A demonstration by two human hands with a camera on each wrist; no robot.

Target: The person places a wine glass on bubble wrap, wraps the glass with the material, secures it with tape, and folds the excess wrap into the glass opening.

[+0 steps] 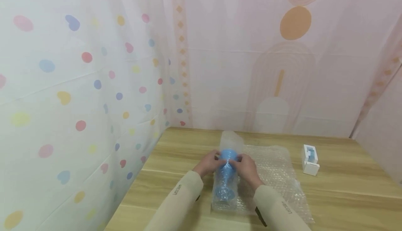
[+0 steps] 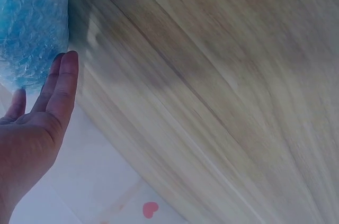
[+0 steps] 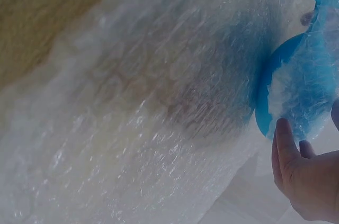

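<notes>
A blue object (image 1: pixel 227 170) with wide ends and a narrower middle lies lengthwise on a sheet of bubble wrap (image 1: pixel 271 170), one layer folded over it. My left hand (image 1: pixel 209 163) holds its left side near the far end, thumb on top of the wrap. From the right, my right hand (image 1: pixel 246 170) grips the wrap over the same end, the two thumbs close together. In the right wrist view, the object's right edge (image 3: pixel 278 75) shows bare beyond the wrap. What the object is, I cannot tell.
To the right on the wooden table (image 1: pixel 348 178) stands a small white box (image 1: pixel 311 169) with a blue piece in it. The wrap spreads flat right of the object. A dotted curtain (image 1: pixel 103 119) hangs at the left, a patterned one (image 1: pixel 220 84) behind.
</notes>
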